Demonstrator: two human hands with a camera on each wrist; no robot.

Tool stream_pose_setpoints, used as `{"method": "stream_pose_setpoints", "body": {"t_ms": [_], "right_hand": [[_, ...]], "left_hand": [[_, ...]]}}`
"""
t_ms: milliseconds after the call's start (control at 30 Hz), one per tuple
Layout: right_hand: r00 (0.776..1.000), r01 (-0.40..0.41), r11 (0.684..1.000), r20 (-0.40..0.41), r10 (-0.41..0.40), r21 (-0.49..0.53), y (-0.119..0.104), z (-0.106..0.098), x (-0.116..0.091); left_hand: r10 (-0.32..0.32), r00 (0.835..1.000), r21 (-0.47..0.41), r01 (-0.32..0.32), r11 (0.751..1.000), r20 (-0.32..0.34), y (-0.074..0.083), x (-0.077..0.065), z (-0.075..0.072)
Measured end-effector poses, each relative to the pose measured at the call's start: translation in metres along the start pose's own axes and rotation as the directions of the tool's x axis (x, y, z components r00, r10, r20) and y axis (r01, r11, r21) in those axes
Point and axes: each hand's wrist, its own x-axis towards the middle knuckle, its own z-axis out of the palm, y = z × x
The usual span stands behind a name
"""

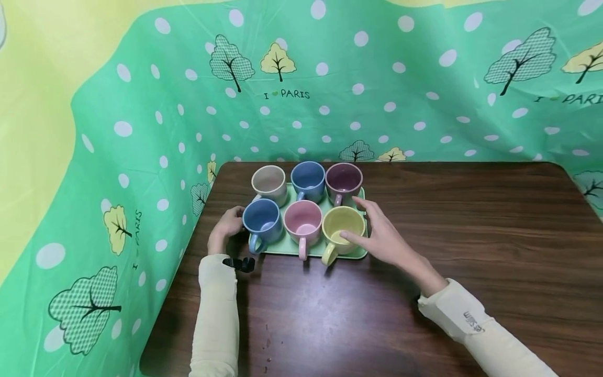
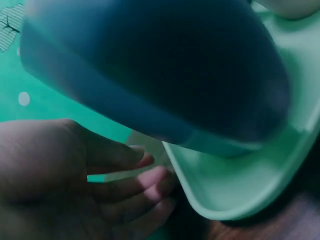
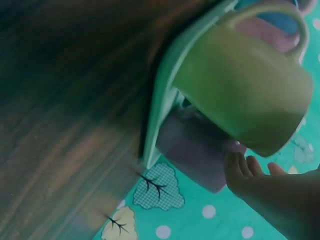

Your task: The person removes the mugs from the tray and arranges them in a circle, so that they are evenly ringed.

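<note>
A pale green tray (image 1: 285, 246) carries two rows of mugs. Its front row has a blue mug (image 1: 263, 222), a pink mug (image 1: 303, 225) and a yellow mug (image 1: 343, 230); behind stand a light grey mug (image 1: 278, 193), another blue mug (image 1: 308, 183) and a purple mug (image 1: 344, 183). My left hand (image 1: 230, 222) is at the tray's left side by the front blue mug, its loosely bent fingers (image 2: 155, 185) near the tray edge and holding nothing. On the right, my right hand (image 1: 388, 241) spreads beside the yellow mug, fingers extended toward the purple one; contact is unclear.
The tray sits toward the back left of a dark wooden table (image 1: 452, 230). A green patterned cloth (image 1: 301, 115) hangs behind the table and along its left side. A black strap (image 1: 240, 264) is at the left wrist.
</note>
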Motion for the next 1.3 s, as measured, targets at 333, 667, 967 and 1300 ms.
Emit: {"method": "stream_pose_setpoints", "body": {"t_ms": [333,667,967,1300], "right_hand": [[0.999,0.031,0.999,0.022,-0.031,-0.02,0.006,0.017,-0.008],[1.0,0.022,0.997,-0.011,-0.023,-0.07,0.006,0.019,-0.007],[0.997,0.036,0.997,-0.059,-0.04,-0.074,0.014,0.011,-0.009],[0.997,0.06,0.996,-0.037,-0.062,-0.069,0.013,-0.005,-0.01]], "left_hand": [[0.094,0.994,0.087,-0.1,0.991,0.061,-0.002,0.0,0.005],[0.095,0.994,0.102,-0.099,0.99,0.047,-0.003,0.003,0.005],[0.079,0.995,0.095,-0.085,0.992,0.062,-0.008,0.009,0.004],[0.064,0.995,0.083,-0.07,0.994,0.074,-0.006,0.008,0.003]]}}
